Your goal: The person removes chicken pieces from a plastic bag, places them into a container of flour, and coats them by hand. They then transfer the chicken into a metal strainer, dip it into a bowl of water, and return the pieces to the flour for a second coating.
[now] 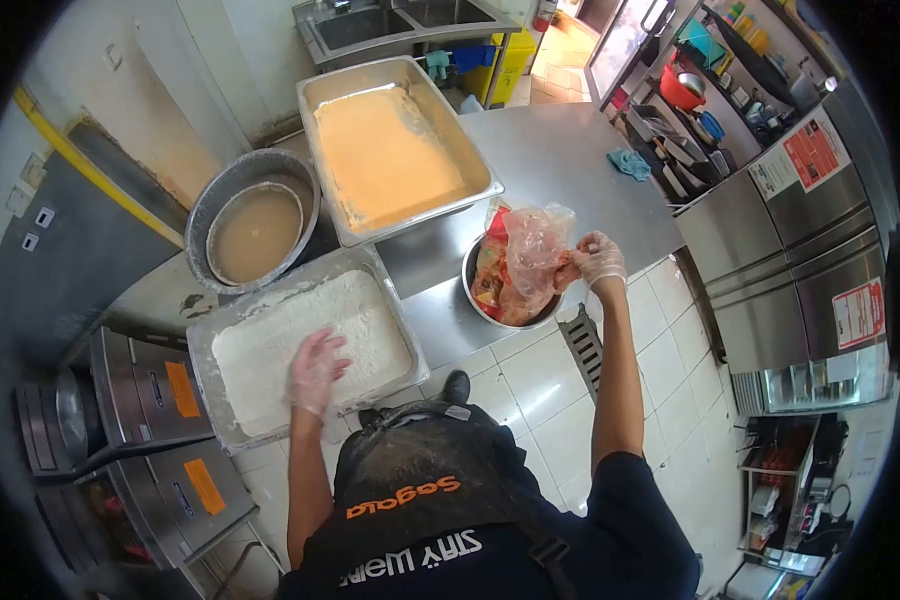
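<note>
The left hand (315, 372) lies spread on the flour tray (200, 360), no food in it yet, while at 2 o'clock the right hand (598, 262) pinches the full plastic bag (532, 245) in the bowl (468, 278).

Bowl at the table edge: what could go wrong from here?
1. The metal bowl sits right at the edge of the table. The right hand, pulling on the plastic bag, could tip it onto the floor tiles.
2. The left hand presses into the flour near the front rim of the flour tray, so flour may spill over.
</note>
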Available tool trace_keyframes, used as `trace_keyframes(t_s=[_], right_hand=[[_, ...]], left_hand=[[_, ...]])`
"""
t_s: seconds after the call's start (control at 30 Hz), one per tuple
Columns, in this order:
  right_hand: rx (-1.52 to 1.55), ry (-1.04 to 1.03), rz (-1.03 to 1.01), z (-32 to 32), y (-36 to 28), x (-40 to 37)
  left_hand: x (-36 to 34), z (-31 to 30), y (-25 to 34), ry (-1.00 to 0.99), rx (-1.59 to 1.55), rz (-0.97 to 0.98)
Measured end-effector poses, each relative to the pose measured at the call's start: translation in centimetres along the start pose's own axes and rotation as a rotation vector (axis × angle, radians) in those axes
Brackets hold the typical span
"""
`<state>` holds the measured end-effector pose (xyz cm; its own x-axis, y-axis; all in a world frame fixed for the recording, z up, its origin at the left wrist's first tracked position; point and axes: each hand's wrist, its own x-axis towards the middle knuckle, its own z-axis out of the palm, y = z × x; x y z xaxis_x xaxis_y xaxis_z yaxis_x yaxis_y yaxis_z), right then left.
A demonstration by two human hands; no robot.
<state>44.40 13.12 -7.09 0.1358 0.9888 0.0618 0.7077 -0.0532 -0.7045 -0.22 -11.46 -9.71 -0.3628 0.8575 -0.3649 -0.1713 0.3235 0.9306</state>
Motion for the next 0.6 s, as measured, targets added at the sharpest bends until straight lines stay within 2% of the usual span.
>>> trace_keyframes(t_s=[0.03,0.1,0.17,0.23,0.3,0.33,0.4,0.43,0.5,0.53,0.57,0.6], right_hand=[[0.025,-0.046,0.049,0.3,0.2,0.3],[0.058,-0.084,0.107,2.0,2.9,0.2],[0.371,-0.139,0.126,4.7,7.5,1.1],[0.456,-0.161,0.195,5.3,5.5,-1.5],[0.686,-0.128,0.415,5.7,4.4,-3.0],[0.693,-0.114,0.413,6.5,5.9,-2.5],[0.381,-0.097,0.181,8.8,9.3,-1.1],[0.386,-0.084,0.187,8.6,10.0,-0.8],[0.429,-0.129,0.354,8.2,10.3,-0.7],[0.644,-0.149,0.492,7.9,9.8,-0.6],[0.645,-0.145,0.502,7.1,9.5,-0.9],[0.818,-0.182,0.516,6.3,9.1,-1.2]], left_hand=[[-0.1,1.5,0.5,-0.08,0.055,0.009],[-0.7,5.4,2.8,-0.418,0.067,0.099],[1.4,10.1,1.5,-0.763,0.064,0.173],[1.6,16.6,1.8,-0.941,-0.111,0.148],[5.1,23.2,-1.8,-0.836,0.325,0.792],[5.1,25.6,-0.4,-0.848,0.328,0.801],[4.6,29.1,2.2,-0.67,0.709,0.907],[4.9,29.9,2.1,-0.683,0.713,0.914],[6.3,31.2,1.1,-0.47,0.942,0.694],[9.2,31.5,-1.6,-0.537,0.891,0.504],[9.4,31.2,-2.1,-0.546,0.893,0.5],[9.2,30.6,-2.8,-0.492,0.871,0.575]])
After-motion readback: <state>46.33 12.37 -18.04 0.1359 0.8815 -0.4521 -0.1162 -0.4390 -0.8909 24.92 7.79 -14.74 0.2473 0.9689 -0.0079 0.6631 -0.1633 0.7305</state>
